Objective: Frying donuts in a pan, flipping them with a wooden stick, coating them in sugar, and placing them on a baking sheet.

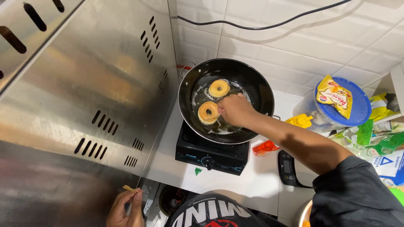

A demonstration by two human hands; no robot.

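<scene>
Two golden ring doughnuts float in bubbling oil in a black wok (256, 86). One doughnut (219, 88) lies toward the back, the other doughnut (208, 112) toward the front left. My right hand (235, 109) reaches over the wok with its fingers bunched right against the nearer doughnut; anything pinched in them is hidden. My left hand (125, 208) is low at the bottom edge, beside the steel panel, pinching a thin pale stick (130, 189).
The wok sits on a black single-burner stove (210, 153) on a white counter (248, 185). A tall steel panel (84, 105) fills the left. To the right lie an orange item (265, 147), a black scale (288, 168), a blue-lidded tub (353, 111) and several food packets.
</scene>
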